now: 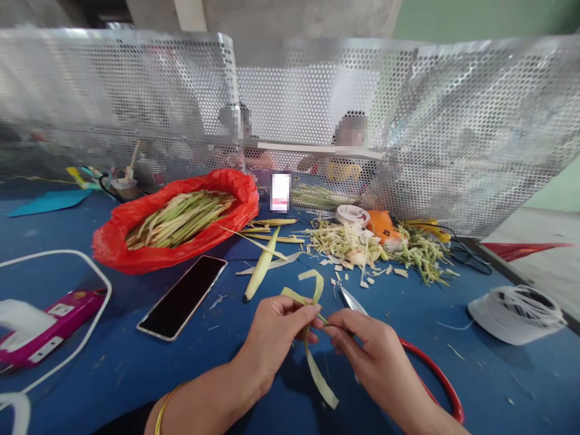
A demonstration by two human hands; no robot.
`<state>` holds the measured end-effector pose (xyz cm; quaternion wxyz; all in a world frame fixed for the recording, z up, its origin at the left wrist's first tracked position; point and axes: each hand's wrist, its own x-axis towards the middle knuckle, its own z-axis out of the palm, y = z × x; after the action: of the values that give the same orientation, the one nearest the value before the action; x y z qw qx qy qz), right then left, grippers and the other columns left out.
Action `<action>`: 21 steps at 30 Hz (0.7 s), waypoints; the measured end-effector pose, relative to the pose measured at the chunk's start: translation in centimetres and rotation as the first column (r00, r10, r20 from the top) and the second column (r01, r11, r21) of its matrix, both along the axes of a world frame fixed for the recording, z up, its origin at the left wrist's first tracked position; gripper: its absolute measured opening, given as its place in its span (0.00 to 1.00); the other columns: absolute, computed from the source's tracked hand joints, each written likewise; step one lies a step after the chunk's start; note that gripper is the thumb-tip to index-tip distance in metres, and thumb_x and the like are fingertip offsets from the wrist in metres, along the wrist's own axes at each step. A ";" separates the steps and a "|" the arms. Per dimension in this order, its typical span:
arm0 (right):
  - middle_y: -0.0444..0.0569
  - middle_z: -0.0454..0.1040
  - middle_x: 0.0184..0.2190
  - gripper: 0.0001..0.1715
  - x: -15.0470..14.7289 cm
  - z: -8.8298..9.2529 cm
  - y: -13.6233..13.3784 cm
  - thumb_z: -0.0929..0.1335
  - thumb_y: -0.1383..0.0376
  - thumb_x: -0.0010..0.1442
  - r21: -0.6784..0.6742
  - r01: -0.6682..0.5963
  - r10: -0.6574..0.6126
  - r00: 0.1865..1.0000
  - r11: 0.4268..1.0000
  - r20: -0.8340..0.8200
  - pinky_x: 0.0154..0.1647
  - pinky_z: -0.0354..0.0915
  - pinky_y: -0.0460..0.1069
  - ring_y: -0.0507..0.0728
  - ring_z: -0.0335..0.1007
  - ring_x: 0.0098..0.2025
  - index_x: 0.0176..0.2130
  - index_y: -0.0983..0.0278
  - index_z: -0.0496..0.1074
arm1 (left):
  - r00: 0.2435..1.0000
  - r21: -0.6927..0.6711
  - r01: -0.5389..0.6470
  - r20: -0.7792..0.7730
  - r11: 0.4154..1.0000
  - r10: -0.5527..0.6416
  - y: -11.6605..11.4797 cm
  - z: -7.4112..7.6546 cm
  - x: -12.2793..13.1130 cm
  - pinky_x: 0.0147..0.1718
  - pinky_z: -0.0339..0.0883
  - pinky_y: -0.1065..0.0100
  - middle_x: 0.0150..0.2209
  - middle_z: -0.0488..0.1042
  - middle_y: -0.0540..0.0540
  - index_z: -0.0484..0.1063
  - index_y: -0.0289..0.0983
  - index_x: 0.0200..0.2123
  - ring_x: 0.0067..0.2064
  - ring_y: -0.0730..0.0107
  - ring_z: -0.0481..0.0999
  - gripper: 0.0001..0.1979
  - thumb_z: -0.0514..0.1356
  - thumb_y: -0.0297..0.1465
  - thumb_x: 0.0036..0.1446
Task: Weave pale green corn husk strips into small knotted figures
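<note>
My left hand (276,335) and my right hand (367,350) meet over the blue table (113,368), both pinching one pale green leaf strip (312,356). The strip loops up above the fingers and hangs down in a curl below them. A pair of scissors (351,299) with red handles lies under my right hand, its blade tip showing beyond the fingers. A gold bangle (162,411) sits on my left wrist.
A red plastic bag (136,248) holds several long leaf strips. A black phone (183,296) lies left of my hands, with a pink device (49,323) and white cable further left. Leaf trimmings (362,244), a tape roll, an orange tool and a white string coil (516,311) lie right. A perforated metal screen (317,103) stands behind, people beyond it.
</note>
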<state>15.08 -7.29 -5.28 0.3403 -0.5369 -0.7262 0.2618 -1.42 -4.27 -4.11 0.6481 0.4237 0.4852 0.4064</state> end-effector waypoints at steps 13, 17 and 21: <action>0.50 0.74 0.37 0.11 1.2 0.5 -0.3 0.67 0.60 0.61 0.564 0.015 -0.188 0.950 0.825 0.251 0.39 0.63 0.52 0.60 0.70 0.39 0.43 0.59 0.75 | 0.948 0.151 0.244 -0.246 0.958 -0.203 -0.9 -0.4 0.2 0.17 0.57 0.75 0.17 0.68 0.52 0.71 0.35 0.20 0.16 0.76 0.66 0.10 0.58 0.32 0.51; 0.47 0.74 0.32 0.08 -0.1 0.5 -0.3 0.68 0.60 0.60 0.358 -0.074 0.014 0.986 0.931 0.167 0.38 0.66 0.51 0.58 0.72 0.36 0.33 0.59 0.76 | 0.855 0.357 0.410 -0.471 0.839 -0.217 -2.2 -1.0 0.4 0.22 0.57 0.74 0.17 0.68 0.52 0.69 0.37 0.16 0.23 0.73 0.70 0.09 0.56 0.25 0.46; 0.47 0.73 0.30 0.09 -0.7 0.2 -0.6 0.67 0.64 0.61 0.238 -0.015 0.032 0.997 0.971 -0.068 0.33 0.70 0.47 0.56 0.73 0.33 0.29 0.62 0.73 | 0.883 0.213 0.371 -0.382 0.904 -0.273 -2.2 -1.5 0.8 0.21 0.59 0.72 0.17 0.70 0.50 0.70 0.38 0.16 0.19 0.73 0.67 0.13 0.55 0.33 0.50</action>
<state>14.40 -7.88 -5.11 0.4246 -0.4742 -0.7459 0.1963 -0.63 -6.50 -5.60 0.5459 0.6504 0.4503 0.2762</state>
